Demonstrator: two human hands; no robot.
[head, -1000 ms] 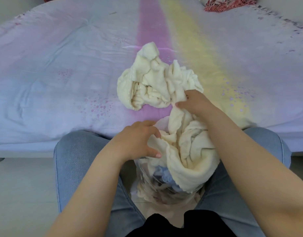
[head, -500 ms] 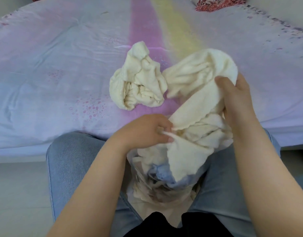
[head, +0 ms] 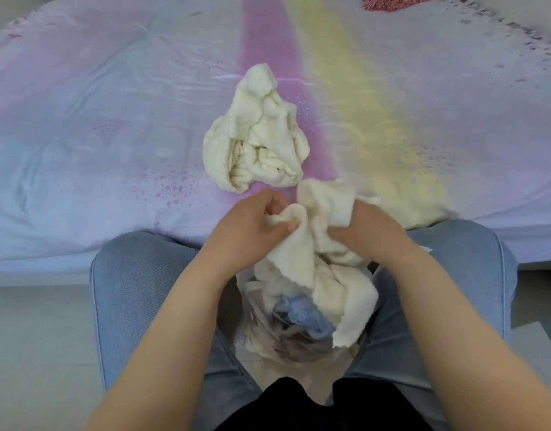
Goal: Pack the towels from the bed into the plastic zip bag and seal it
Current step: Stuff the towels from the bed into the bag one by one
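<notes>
We're in a bedroom at home. There's the bed [head: 81, 144], its pastel quilt spread wide, pale floor tiles [head: 35, 353] below.

Both hands are bunched into a cream towel [head: 317, 269] over the plastic bag [head: 268, 334] between the knees: left hand [head: 255, 225], right hand [head: 367, 231]. Another crumpled towel [head: 258, 135] sits near the bed [head: 81, 135] front edge.
</notes>
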